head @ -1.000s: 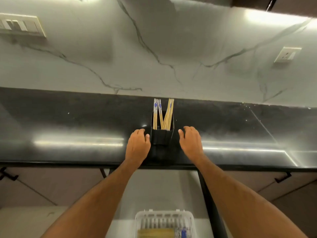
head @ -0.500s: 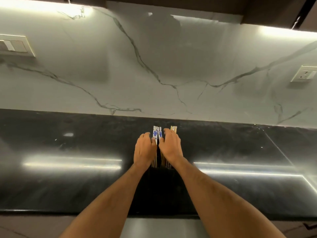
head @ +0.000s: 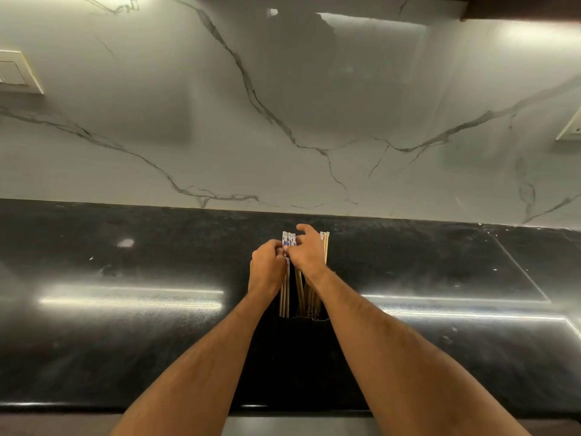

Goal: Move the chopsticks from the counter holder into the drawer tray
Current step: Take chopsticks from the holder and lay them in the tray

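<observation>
Closed in from either side of the holder [head: 309,322] on the counter [head: 125,325], both hands, left [head: 267,270] and right [head: 306,256], now gripping the upright chopsticks [head: 289,240]; gather all, lift straight up.

text: none legible | chopsticks [head: 289,240]: blue-white pattern on tips, no readable characters

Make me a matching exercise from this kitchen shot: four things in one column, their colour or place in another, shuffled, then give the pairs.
Things
1. chopsticks
2. counter
3. wall switch plate
4. wall socket

Descriptions
A. glossy black
B. far left on the wall
C. tan, blue-and-white tops
D. far right on the wall

Pairs: 1-C, 2-A, 3-B, 4-D
</observation>
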The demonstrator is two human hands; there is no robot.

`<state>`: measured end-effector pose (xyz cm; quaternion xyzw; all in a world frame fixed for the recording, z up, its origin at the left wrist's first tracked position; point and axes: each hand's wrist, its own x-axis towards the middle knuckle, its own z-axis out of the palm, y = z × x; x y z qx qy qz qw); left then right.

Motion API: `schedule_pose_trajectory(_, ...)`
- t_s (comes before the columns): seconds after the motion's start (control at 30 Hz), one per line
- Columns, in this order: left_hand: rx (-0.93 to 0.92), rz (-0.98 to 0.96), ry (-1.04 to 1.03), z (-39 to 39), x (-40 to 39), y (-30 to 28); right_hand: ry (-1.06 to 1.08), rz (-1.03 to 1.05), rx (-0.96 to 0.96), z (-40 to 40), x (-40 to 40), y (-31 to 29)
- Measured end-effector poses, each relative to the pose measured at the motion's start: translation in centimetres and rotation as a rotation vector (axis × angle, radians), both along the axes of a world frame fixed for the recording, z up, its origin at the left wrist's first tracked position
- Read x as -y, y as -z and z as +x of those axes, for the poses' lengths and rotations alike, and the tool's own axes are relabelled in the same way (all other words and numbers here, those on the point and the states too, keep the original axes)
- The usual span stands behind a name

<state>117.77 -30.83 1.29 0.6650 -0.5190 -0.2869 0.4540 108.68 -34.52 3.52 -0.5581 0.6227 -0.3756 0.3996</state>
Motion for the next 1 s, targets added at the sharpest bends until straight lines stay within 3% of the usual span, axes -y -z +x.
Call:
schedule_pose_trajectory(0.3,0.014,-0.062,0.037,0.5,-1.1,0.3,0.03,0.013,0.076,0.0,0.5,-0.3)
schedule_pose_trajectory(0.53,0.232,-0.08,0.065,1.0,-1.6,0.8,0.001,-0.059,0.012,0.2,-0.1,-0.2)
schedule_pose_trajectory(0.77,0.256,-0.073,0.058,0.9,-1.9,0.8,-0.015,-0.049,-0.075,0.1,-0.3,-0.6)
schedule_pose_trajectory(1.0,0.233,-0.058,0.079,0.5,-2.2,0.5,0.081,-0.111,-0.039,0.4,-1.2,-0.6)
